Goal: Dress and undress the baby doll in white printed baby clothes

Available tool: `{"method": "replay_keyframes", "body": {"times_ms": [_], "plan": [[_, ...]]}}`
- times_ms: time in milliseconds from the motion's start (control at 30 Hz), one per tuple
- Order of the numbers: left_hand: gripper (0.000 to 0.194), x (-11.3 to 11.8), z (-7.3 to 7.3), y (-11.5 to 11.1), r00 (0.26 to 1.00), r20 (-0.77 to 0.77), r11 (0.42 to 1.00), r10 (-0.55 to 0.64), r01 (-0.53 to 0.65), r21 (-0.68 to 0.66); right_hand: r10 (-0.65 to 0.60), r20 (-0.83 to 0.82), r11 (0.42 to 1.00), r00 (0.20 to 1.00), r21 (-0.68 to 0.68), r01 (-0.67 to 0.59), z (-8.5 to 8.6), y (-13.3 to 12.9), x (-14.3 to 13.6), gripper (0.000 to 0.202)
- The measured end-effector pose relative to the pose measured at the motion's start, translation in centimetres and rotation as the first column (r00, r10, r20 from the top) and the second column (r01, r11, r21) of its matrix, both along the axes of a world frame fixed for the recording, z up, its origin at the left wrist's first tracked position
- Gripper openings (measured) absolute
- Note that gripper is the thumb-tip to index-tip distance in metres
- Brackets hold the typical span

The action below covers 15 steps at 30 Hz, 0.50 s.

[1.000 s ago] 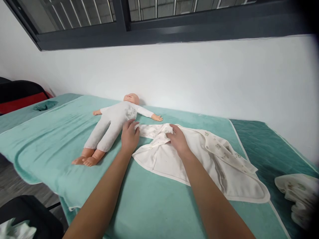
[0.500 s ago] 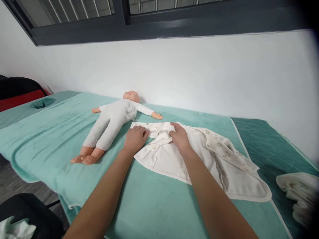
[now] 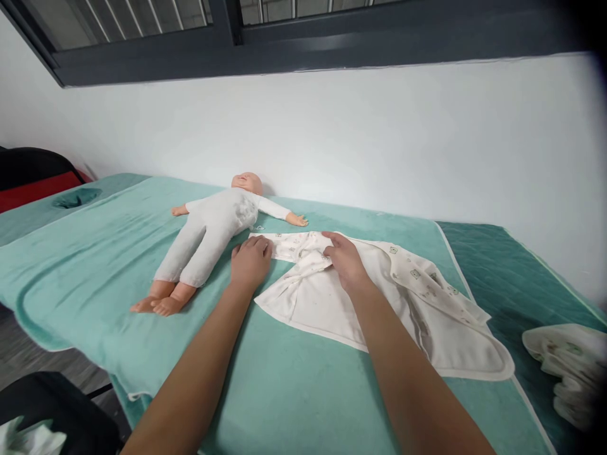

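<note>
A white baby garment (image 3: 322, 309) with a small printed pattern lies spread out, its front opened, on the teal sheet. My left hand (image 3: 251, 258) has its fingers curled over the end of the garment's sleeve, which stretches out towards the doll. Farther right, my right hand (image 3: 342, 254) pinches the cloth near the top of that sleeve between thumb and fingers. The baby doll (image 3: 215, 221), in a white body suit with bare feet, lies on its back left of my hands, one arm reaching towards the garment.
A teal sheet (image 3: 289, 392) covers the bed, with a darker green quilted part (image 3: 493, 272) at the right. Another crumpled white cloth (image 3: 566, 360) lies on it. A black chair (image 3: 57, 404) stands at lower left. Behind the bed are a white wall and a dark window frame (image 3: 303, 54).
My left hand has slid a little left along the sleeve towards its end. The right hand keeps its hold on the cloth. Doll and garment stay in place while the view shifts slightly.
</note>
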<state>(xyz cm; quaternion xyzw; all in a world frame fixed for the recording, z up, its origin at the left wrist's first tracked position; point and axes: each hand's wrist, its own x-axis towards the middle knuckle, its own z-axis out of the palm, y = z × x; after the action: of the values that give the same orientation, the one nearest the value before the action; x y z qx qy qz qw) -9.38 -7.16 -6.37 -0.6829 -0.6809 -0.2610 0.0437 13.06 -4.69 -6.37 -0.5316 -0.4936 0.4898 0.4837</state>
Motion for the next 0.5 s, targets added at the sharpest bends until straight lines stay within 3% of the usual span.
{"method": "replay_keyframes", "body": {"times_ms": [133,200,300,400,500], "plan": [[0.024,-0.2,0.3,-0.6,0.992,0.005,0.991,0.129,-0.129,0.022,-0.008,0.063,1.000,0.998,0.001,0.008,-0.2,0.2,0.4,0.066],[0.024,-0.2,0.6,-1.0,0.992,0.038,0.991,0.121,-0.122,0.051,-0.020,0.077,1.000,0.997,0.007,0.019,-0.4,0.3,0.6,0.067],[0.029,0.2,1.2,-2.4,0.975,0.216,0.995,-0.045,0.025,0.092,-0.028,0.087,1.000,0.996,0.015,0.027,-0.6,0.5,0.8,0.065],[0.031,1.1,1.4,-5.4,0.883,0.417,0.976,-0.215,0.209,0.059,-0.013,0.080,1.000,0.997,0.014,0.012,-0.8,0.8,1.0,0.063],[0.024,2.0,0.7,-9.3,0.872,0.386,0.950,-0.302,0.309,0.044,0.000,0.074,1.000,0.997,0.017,-0.001,-0.9,0.8,1.1,0.062]]}}
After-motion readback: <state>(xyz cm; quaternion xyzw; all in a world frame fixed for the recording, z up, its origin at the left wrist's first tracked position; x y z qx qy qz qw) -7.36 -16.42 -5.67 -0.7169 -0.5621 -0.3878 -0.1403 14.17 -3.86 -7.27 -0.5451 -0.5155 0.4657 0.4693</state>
